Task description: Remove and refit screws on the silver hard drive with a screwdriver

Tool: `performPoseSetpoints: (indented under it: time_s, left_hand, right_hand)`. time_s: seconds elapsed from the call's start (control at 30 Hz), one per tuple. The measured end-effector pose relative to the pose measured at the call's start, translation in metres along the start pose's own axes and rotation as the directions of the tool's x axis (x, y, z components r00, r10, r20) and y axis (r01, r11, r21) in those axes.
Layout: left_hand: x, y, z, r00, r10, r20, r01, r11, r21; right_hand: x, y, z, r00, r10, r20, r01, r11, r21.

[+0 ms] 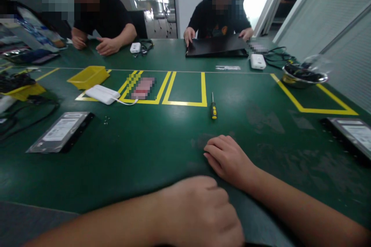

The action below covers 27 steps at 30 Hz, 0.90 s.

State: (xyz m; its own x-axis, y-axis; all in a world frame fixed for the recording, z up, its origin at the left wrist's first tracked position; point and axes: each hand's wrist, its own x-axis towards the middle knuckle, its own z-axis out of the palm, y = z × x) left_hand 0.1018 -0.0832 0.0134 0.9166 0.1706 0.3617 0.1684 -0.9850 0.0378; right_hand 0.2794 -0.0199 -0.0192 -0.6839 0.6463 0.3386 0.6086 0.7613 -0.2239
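Note:
My left hand (203,210) is close to the camera, its back turned to me and its fingers curled into a loose fist; nothing shows in it. Just beyond, my right hand (227,158) rests on the green tabletop (145,135) with fingers together and bent, and I see nothing held there either. A screwdriver (213,110) with a yellow and black handle lies beyond the right hand, apart from it, its shaft pointing away. To the left lies a hard drive (62,131) with a black edge piece; another hard drive (355,133) lies at the right edge.
Several small screws (106,120) lie by the left drive. Farther back are a yellow bin (89,77), a white power bank (102,94) with a cable, yellow tape outlines (185,104) and a metal bowl (304,81) of cables. Across the table, one person holds a black panel (217,45); another sits left.

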Motion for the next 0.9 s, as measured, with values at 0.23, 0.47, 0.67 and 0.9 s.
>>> performPoseSetpoints:
  time_s: [0.23, 0.47, 0.67, 0.9]
  left_hand:
    - [-0.170, -0.080, -0.114, 0.407, -0.894, -0.189, 0.734, 0.196, 0.650]
    - [-0.298, -0.106, -0.143, -0.318, -0.948, 0.030, 0.779, -0.243, 0.577]
    - [-0.315, -0.113, -0.135, -0.379, -0.925, 0.003, 0.817, -0.333, 0.470]
    - [-0.312, -0.118, -0.141, -0.392, -0.915, -0.093, 0.808, -0.390, 0.441]
  right_hand:
    - [0.004, 0.005, -0.001, 0.998, -0.050, 0.045, 0.047, 0.997, 0.059]
    - [0.005, 0.007, 0.000, 0.997, -0.048, 0.066, 0.041, 0.993, 0.107]
    - [0.006, 0.006, -0.004, 0.995, -0.049, 0.092, 0.038, 0.992, 0.123]
    - [0.004, 0.006, -0.004, 0.995, -0.051, 0.090, 0.040, 0.993, 0.115]
